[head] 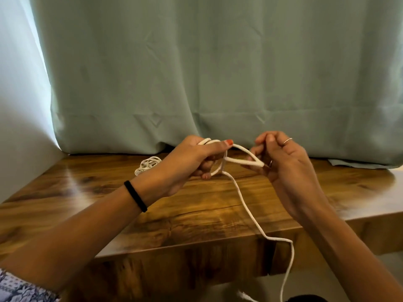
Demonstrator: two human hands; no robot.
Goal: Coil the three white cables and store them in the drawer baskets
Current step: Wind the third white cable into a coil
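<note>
Head view: both hands — left hand [192, 158], right hand [281, 162] — pinch the soft, bendy white cable [239, 192]; best held at its loops.

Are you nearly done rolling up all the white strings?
Not yet. One coiled cable already lies on the wooden table. A second white cable is in hand: the left hand holds its loops, the right hand pinches the next bend, and a long tail hangs off the table's edge. The third cable and the drawer baskets are not in view, so storing looks still to do.
</note>
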